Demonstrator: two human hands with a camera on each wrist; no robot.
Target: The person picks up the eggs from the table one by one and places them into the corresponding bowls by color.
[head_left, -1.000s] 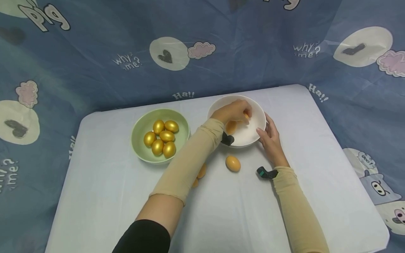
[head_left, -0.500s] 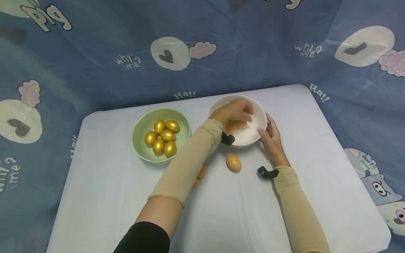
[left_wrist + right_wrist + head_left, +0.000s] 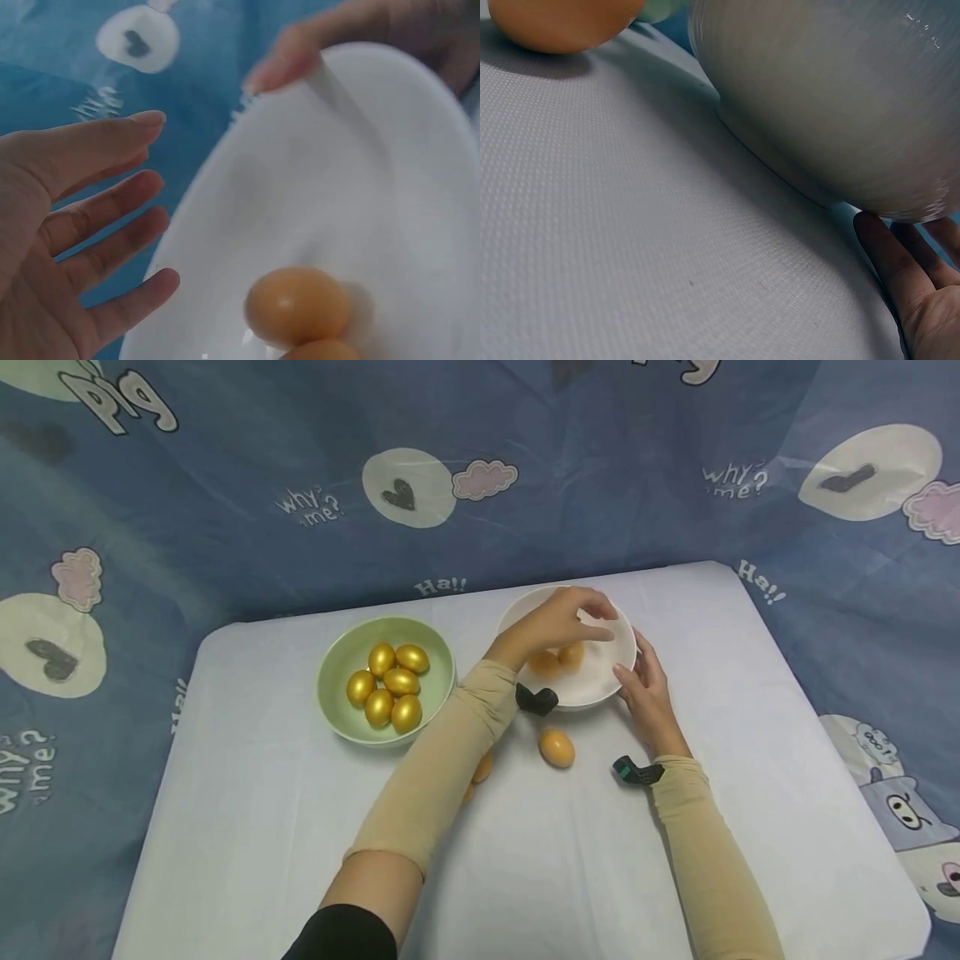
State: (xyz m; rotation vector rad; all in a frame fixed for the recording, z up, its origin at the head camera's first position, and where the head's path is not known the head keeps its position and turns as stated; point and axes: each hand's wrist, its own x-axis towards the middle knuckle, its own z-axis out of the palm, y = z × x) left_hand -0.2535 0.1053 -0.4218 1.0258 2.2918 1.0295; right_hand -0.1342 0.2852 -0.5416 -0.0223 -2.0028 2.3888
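Note:
A white bowl (image 3: pixel 600 681) stands at the back of the table with two brown eggs (image 3: pixel 296 304) lying inside. My left hand (image 3: pixel 558 622) is over this bowl, fingers spread and nothing between them. At the bowl's right side, my right hand (image 3: pixel 647 693) grips the rim, thumb over the edge and fingers along the outer wall. In the right wrist view those fingers (image 3: pixel 889 247) touch the bowl's underside. One brown egg (image 3: pixel 557 748) lies on the table in front of the bowl. More brown eggs (image 3: pixel 483 767) are partly hidden by my left sleeve.
A light green bowl (image 3: pixel 330 710) with several golden eggs (image 3: pixel 401 682) stands left of my left forearm. The white-covered table (image 3: pixel 247 827) ends at the back against a blue printed cloth (image 3: pixel 585 510).
My left hand has released a brown egg inside the white bowl, then opened its fingers and lifted slightly. My right hand keeps its grip on the rim.

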